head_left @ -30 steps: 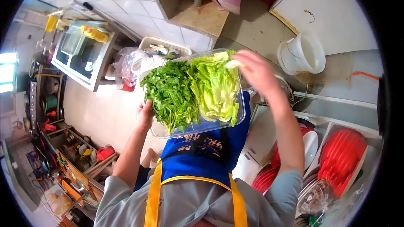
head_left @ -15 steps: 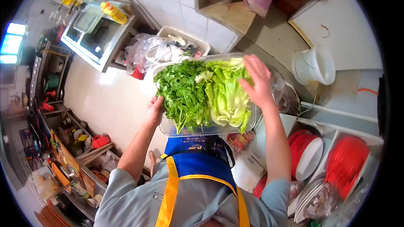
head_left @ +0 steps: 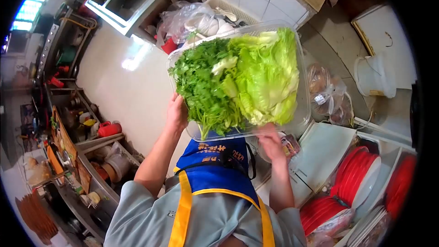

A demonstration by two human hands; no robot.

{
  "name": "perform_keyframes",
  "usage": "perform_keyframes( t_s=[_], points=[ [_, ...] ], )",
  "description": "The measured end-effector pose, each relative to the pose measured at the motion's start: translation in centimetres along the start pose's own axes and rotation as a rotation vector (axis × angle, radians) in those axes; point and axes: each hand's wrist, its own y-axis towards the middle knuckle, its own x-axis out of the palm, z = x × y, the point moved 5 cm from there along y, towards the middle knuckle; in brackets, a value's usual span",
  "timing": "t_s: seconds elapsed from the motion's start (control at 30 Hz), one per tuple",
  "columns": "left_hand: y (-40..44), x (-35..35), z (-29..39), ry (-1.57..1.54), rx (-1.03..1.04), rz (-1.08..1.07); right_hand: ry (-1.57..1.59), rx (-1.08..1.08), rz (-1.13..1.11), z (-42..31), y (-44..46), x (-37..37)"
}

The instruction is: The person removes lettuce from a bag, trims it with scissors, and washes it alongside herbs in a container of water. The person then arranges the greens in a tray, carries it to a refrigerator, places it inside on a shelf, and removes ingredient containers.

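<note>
My left hand (head_left: 177, 112) is closed on the left side of a clear plastic tray (head_left: 302, 110), which is held up in front of my apron. In the tray, a bunch of leafy green cilantro (head_left: 201, 80) lies on the left. Pale green lettuce leaves (head_left: 267, 77) fill the right side, pressed against the cilantro. My right hand (head_left: 270, 142) is at the tray's near edge, by the lower end of the lettuce. Its fingers are smeared by motion, so their grip cannot be made out.
Beyond the tray is a white basket (head_left: 238, 11) with utensils, beside plastic bags (head_left: 183, 23). A white bucket (head_left: 376, 75) stands at right. Red-covered plates (head_left: 354, 176) are racked at lower right. Cluttered shelves (head_left: 75, 151) line the left, and a glass-topped unit (head_left: 132, 0) stands at the back.
My right hand has moved from the far right of the lettuce down to the tray's near edge. The lettuce looks flatter and spread wider. My view has shifted, and the tray appears closer.
</note>
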Motion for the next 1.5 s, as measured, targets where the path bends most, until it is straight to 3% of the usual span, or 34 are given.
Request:
perform_keyframes(
  t_s=[0.13, 0.23, 0.3, 0.4, 0.43, 0.47, 0.6, 0.67, 0.73, 0.8, 0.9, 1.03, 1.13, 1.17, 1.27, 1.4, 1.5],
  points=[
    [-2.7, -0.5, 1.6, -0.038, 0.058, -0.030, 0.225, -0.089, -0.162, -0.6, 1.4, 9.0],
    [-4.5, -1.5, 2.3, 0.039, 0.061, -0.006, 0.359, -0.077, 0.135, 2.3, 2.2, 9.6],
    [-5.2, -4.2, 4.5, 0.136, 0.034, 0.062, 0.289, -0.069, 0.145, 3.8, 3.2, 12.4],
    [-2.8, -8.5, 8.7, 0.431, 0.436, 0.113, 0.232, -0.083, 0.118, 4.4, 4.8, 15.8],
    [-4.5, -6.7, 11.7, 0.767, 0.537, 0.214, 0.204, -0.088, 0.096, 4.5, 5.0, 15.1],
    [-6.3, -3.6, 14.4, 1.050, 0.813, 0.304, 0.175, -0.093, 0.074, 4.7, 5.2, 14.6],
    [-5.8, 3.6, 17.1, 1.512, 1.086, 0.036, 0.132, 0.000, 0.036, 5.8, 6.7, 16.7],
    [-3.0, 2.1, 19.0, 1.710, 0.888, 0.012, 0.121, -0.002, 0.000, 6.4, 8.6, 20.3],
    [1.3, -3.5, 25.4, 1.903, 0.707, -0.025, 0.131, 0.041, -0.013, 9.7, 12.5, 27.9],
    [3.5, -7.4, 29.3, 1.784, 0.778, -0.033, 0.150, 0.057, -0.039, 11.4, 14.9, 32.5],
    [3.2, -7.0, 27.3, 1.650, 0.783, 0.022, 0.178, 0.077, -0.036, 10.6, 13.9, 30.8],
    [6.3, -10.1, 34.3, 1.055, 0.686, 0.139, 0.214, 0.099, -0.028, 12.3, 18.6, 36.4],
    [9.9, -10.7, 36.0, 0.904, 0.487, 0.015, 0.214, 0.112, -0.026, 12.3, 20.7, 39.3],
    [10.3, -11.2, 36.3, 1.099, 0.480, 0.056, 0.211, 0.111, -0.017, 12.3, 21.4, 40.4],
    [10.1, -11.1, 38.6, 1.422, 0.922, 0.067, 0.209, 0.123, 0.003, 12.6, 23.8, 41.8],
    [11.8, -6.8, 40.6, 1.562, 1.305, -0.361, 0.182, 0.161, -0.030, 12.4, 27.8, 42.4],
    [16.3, -3.6, 40.2, 1.593, 1.302, -0.565, 0.180, 0.135, 0.045, 10.9, 30.7, 43.9]
  ],
)
